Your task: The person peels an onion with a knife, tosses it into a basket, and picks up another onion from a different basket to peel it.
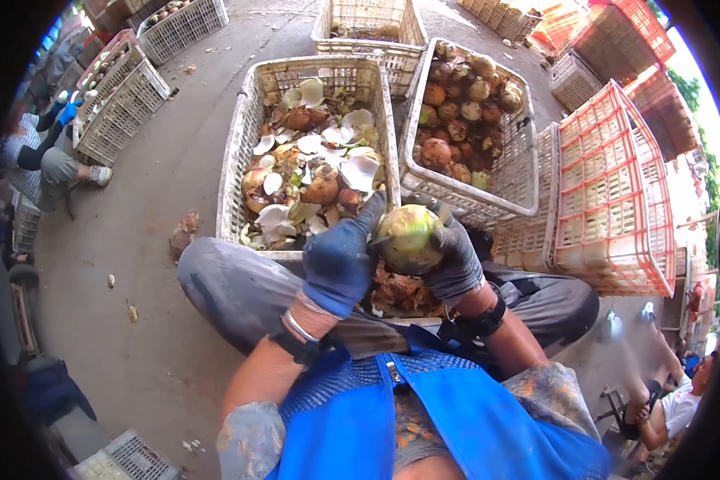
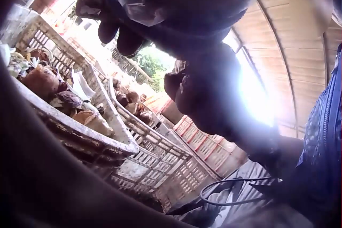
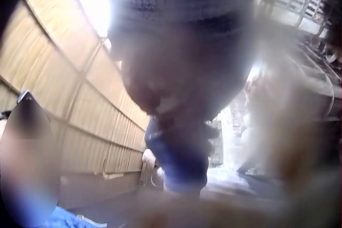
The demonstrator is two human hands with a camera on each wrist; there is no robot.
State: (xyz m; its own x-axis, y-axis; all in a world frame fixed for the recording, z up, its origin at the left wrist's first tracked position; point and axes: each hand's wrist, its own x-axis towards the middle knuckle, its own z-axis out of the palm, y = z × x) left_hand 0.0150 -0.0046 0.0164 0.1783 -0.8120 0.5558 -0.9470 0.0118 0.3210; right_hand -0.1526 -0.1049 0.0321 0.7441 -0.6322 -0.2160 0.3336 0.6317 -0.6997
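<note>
In the head view my right hand (image 1: 456, 256), in a dark grey glove, grips a pale green-yellow onion (image 1: 410, 232) from its right side. My left hand (image 1: 340, 260), in a blue glove, is curled close against the onion's left side, its thumb stretched up beside it; I cannot tell what lies inside its fingers. Just beyond both hands, a white crate (image 1: 234, 172) contains onions and pale peeled layers. Brown skins (image 1: 404, 294) lie below the onion, between the legs. Both gloved hands are dark in the left wrist view, and the right wrist view is blurred.
A second crate (image 1: 528, 172) full of unpeeled onions stands at the right, near stacked crates with red netting (image 1: 612, 192). Another crate (image 1: 368, 50) stands behind. People sit at the far left (image 1: 36, 156) and far right (image 1: 672, 408). Scraps (image 1: 186, 232) dot the floor.
</note>
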